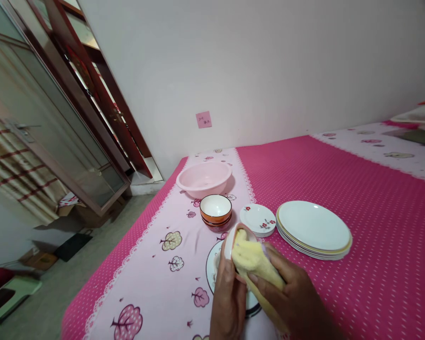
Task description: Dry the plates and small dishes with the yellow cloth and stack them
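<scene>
My left hand [227, 295] is closed around a small bowl [229, 243] with a pale pink rim, tilted on its side. In my right hand [293, 288] is a yellow cloth [253, 259], bunched up and pressed into the bowl's mouth, with one end hanging down below. Under both hands lies a white plate [211, 267] with a dark rim, mostly hidden. Just beyond the hands stands a stack of orange bowls [216, 219] with white insides. To its right are small white plates [257, 218] with red flowers, stacked.
A pile of large oval white plates [313, 226] with yellowish edges sits at the right. Behind the orange bowls rests a pink basin [203, 182]. Everything stands on a pink patterned bedspread [156, 283] against a white wall, which bears a pink note [203, 119].
</scene>
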Demonstrator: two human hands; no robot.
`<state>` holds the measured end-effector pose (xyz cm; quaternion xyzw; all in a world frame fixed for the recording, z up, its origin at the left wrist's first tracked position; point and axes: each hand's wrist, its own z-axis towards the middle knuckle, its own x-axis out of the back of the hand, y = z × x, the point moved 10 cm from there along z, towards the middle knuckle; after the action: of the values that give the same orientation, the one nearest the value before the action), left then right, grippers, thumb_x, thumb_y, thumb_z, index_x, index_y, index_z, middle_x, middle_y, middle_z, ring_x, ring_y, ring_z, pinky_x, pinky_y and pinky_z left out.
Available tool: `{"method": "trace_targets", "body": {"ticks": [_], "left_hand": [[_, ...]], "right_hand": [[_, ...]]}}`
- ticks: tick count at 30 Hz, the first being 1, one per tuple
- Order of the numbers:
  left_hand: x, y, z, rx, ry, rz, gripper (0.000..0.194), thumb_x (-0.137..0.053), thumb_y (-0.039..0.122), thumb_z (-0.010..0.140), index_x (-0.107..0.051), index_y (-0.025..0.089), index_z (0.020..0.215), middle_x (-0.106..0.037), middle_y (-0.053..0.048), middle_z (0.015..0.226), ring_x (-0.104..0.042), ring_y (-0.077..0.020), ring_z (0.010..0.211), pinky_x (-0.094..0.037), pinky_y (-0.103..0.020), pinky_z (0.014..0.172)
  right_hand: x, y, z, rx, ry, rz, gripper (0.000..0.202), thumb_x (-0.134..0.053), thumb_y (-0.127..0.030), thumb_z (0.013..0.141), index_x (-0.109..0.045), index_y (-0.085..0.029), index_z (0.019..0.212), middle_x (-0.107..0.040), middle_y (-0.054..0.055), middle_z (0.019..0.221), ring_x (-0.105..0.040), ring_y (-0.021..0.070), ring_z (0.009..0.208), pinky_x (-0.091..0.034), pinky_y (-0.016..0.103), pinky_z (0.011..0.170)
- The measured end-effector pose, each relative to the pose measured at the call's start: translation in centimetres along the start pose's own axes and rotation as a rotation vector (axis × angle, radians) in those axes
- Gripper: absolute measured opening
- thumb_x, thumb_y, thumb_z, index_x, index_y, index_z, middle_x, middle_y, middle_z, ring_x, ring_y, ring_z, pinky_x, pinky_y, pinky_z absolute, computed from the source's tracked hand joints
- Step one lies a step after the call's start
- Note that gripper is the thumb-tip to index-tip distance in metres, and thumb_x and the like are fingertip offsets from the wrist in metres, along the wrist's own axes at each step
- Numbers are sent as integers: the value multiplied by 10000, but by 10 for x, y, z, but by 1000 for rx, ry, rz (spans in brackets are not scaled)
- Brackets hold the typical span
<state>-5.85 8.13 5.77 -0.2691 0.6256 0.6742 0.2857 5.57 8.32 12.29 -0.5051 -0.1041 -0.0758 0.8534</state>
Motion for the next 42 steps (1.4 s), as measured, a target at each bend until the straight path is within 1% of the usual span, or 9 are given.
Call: {"method": "trace_targets", "body": {"ticks": [4, 8, 17, 20, 23, 26, 31, 34, 42], "left_hand": [[8, -2, 0, 5, 10, -9, 565, -521, 506, 972, -482, 284, 1490, -411, -59, 1606, -277, -282, 1513, -277, -421, 1225], [11, 3, 2, -50, 26, 18, 650, -596, 528, 921, -468, 262, 1500, -487, -102, 1548, -335, -322, 1483, -270, -469, 1221], [1, -10, 4, 47, -1, -3, 600, -594, 542, 919, -560, 232, 1431, -543, -131, 1490, -437, -343, 1412, -345, -489, 1175], [-7, -11, 7, 72, 2, 2, 604, -564, 600, 916, -610, 219, 1382, -575, -134, 1456, -469, -338, 1388, -355, -468, 1172], [-10, -12, 10, 76, 12, -51, 679, -535, 699, 877, -647, 212, 1336, -617, -145, 1405, -496, -353, 1363, -372, -483, 1162], [-10, -9, 9, 75, -5, -68, 687, -505, 710, 886, -649, 214, 1339, -610, -142, 1415, -456, -351, 1396, -343, -489, 1179], [-19, 0, -1, 95, -143, 23, 535, -529, 447, 971, -497, 286, 1480, -488, -75, 1546, -341, -309, 1474, -237, -487, 1225], [-22, 4, -6, 93, -204, 117, 566, -548, 413, 968, -447, 293, 1511, -462, -72, 1564, -334, -316, 1476, -222, -490, 1229], [2, -6, 3, 59, -31, 59, 644, -556, 568, 929, -524, 207, 1461, -611, -149, 1400, -480, -357, 1365, -374, -506, 1152]], "right_hand": [[3, -21, -14, 280, 101, -156, 420, -515, -147, 858, -591, -255, 1257, -710, 100, 1231, -702, 254, 1103, -624, 346, 870], [-13, -19, -16, 326, -72, -144, 436, -465, -118, 900, -554, -237, 1309, -653, 111, 1308, -636, 239, 1205, -575, 347, 964], [-11, -39, -6, 491, -197, -261, 236, -436, -176, 980, -625, -244, 1104, -681, 58, 1019, -612, 231, 951, -512, 362, 792], [-14, -37, -8, 539, -173, -393, 215, -430, -158, 974, -631, -226, 943, -678, 54, 924, -598, 238, 897, -462, 422, 844], [-20, -34, -13, 581, -148, -484, 195, -475, -138, 950, -651, -222, 959, -687, 53, 939, -600, 237, 928, -415, 471, 948], [-19, -32, -12, 543, -148, -444, 252, -456, -130, 940, -664, -226, 1045, -690, 69, 1003, -600, 240, 977, -432, 455, 942], [-3, -39, -3, 455, -173, -316, 268, -444, -166, 970, -634, -244, 1143, -696, 77, 1071, -632, 242, 1015, -503, 402, 888], [4, -44, -2, 452, -175, -283, 298, -480, -173, 963, -612, -258, 1216, -689, 76, 1119, -631, 247, 1076, -515, 389, 910], [-18, -40, -12, 495, -238, -283, 295, -450, -103, 931, -627, -249, 1115, -671, 78, 1062, -603, 249, 1032, -492, 432, 904]]}}
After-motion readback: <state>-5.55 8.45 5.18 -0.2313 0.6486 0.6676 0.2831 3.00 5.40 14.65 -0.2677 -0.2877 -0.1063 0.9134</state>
